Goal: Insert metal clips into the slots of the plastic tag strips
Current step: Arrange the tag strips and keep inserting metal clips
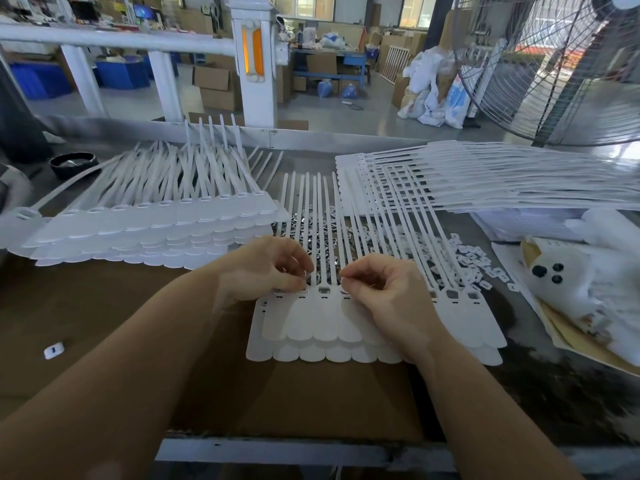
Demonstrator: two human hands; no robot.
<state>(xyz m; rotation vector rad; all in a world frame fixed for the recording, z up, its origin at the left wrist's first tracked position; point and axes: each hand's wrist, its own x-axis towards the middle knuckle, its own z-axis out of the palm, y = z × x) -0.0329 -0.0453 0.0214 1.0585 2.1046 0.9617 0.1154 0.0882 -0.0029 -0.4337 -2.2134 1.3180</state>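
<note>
A white plastic tag strip point(322, 323) lies in front of me on brown cardboard, stacked on another strip, its thin tails pointing away. Small square slots run along its upper edge. My left hand point(266, 271) rests at the strip's left slots, fingers pinched together; whether a clip sits between them is hidden. My right hand point(377, 289) pinches a small metal clip at a slot near the strip's middle. A heap of shiny metal clips point(311, 226) lies just beyond, under the tails.
A pile of tag strips point(145, 223) sits at the left and another fanned pile point(485, 178) at the right. Small white plastic pieces point(481, 265) scatter to the right, one point(53, 350) at the left. A black bowl point(73, 164), a white plush toy point(571, 271) and a fan point(554, 64) stand around.
</note>
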